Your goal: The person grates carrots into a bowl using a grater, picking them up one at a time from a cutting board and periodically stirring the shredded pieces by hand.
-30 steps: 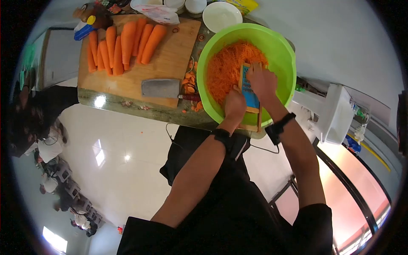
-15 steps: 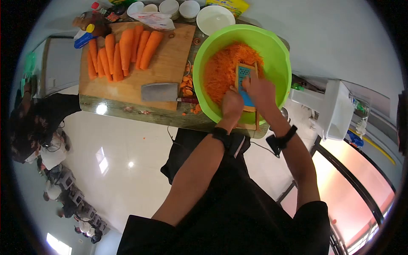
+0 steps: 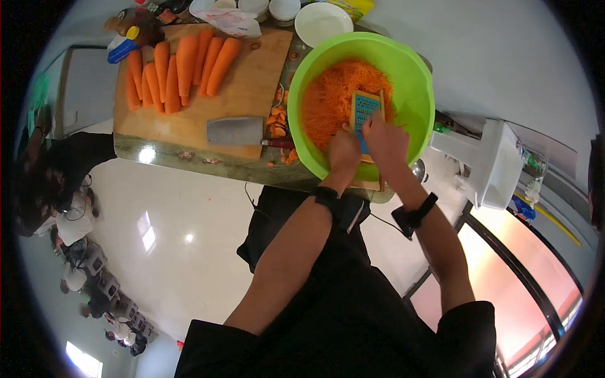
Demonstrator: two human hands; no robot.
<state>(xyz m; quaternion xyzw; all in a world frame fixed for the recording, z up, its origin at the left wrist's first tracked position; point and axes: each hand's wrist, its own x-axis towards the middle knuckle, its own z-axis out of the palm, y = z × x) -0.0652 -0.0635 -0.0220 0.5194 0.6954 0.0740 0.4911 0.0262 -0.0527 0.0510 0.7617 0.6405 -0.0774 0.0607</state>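
Note:
A wood-framed grater (image 3: 366,107) with a blue-green plate leans inside a lime green bowl (image 3: 416,75). My left hand (image 3: 345,150) is closed round the left edge of its frame, low in the bowl. Over the plate, my right hand (image 3: 386,142) is closed with its fingertips close to the surface; what it holds, if anything, is hidden under the fingers. Shredded carrot (image 3: 337,91) lies heaped in the bowl behind and left of the grater.
Several whole carrots (image 3: 186,63) and a cleaver (image 3: 235,131) lie on the wooden board (image 3: 258,88) at left. Carrot scraps (image 3: 276,120) sit between board and bowl. A white bowl (image 3: 323,25) stands behind. A person (image 3: 47,170) is at the far left.
My right hand has moved slightly down along the grater, towards me. My left hand stays at the frame. The whole view has shifted a little.

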